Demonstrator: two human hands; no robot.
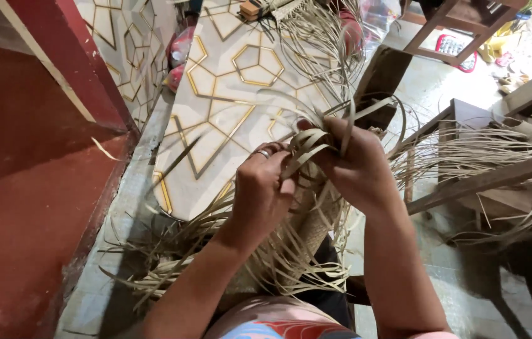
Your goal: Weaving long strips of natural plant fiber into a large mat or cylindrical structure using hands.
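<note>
My left hand [261,188], with a ring on one finger, and my right hand [355,164] meet over a partly woven piece of pale straw strips [307,232] that rests on my lap. Both hands pinch flat dried leaf strips [308,145] at the top edge of the weave. Loose strip ends fan out below and to both sides of my forearms. The woven part is mostly hidden behind my hands.
A white board with gold hexagon lines [228,94] lies ahead, more straw strips [316,31] piled at its far end. A red wall [21,188] rises on the left. Wooden furniture frames [467,182] stand right, draped with strips.
</note>
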